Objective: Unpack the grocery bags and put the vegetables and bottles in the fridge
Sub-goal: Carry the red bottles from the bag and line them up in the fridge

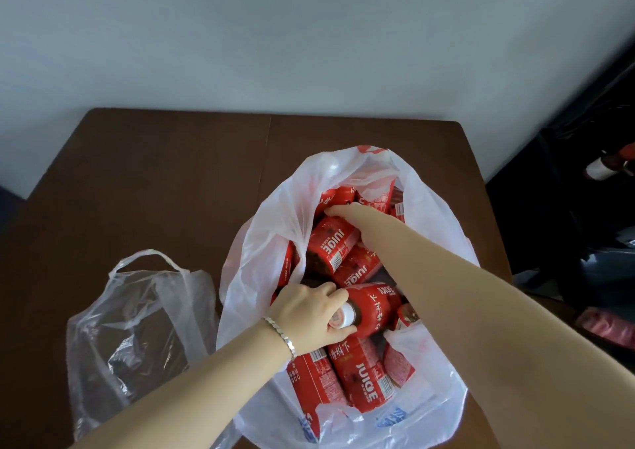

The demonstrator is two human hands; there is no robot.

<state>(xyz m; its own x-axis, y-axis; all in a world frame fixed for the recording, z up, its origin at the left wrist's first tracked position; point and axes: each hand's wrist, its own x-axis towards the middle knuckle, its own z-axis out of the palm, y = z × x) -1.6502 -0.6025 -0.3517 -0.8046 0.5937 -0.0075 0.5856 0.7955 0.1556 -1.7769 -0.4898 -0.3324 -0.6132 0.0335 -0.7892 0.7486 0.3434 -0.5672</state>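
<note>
Head view, left hand (309, 314) gripping juice bottle (372, 306) cap in bag (275, 214), right hand (347, 213) grip unclear

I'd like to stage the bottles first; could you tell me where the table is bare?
Bare wood lies on the far side of the table, between wall and both bags, widest behind the clear bag. Crowded: the white bag, packed with juice bottles, left hand and right hand inside.

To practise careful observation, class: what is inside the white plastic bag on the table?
Red juice bottles lie heaped inside the white bag; the left hand grips one by its white cap, the right hand reaches the far ones. Anything beneath them is covered.
</note>
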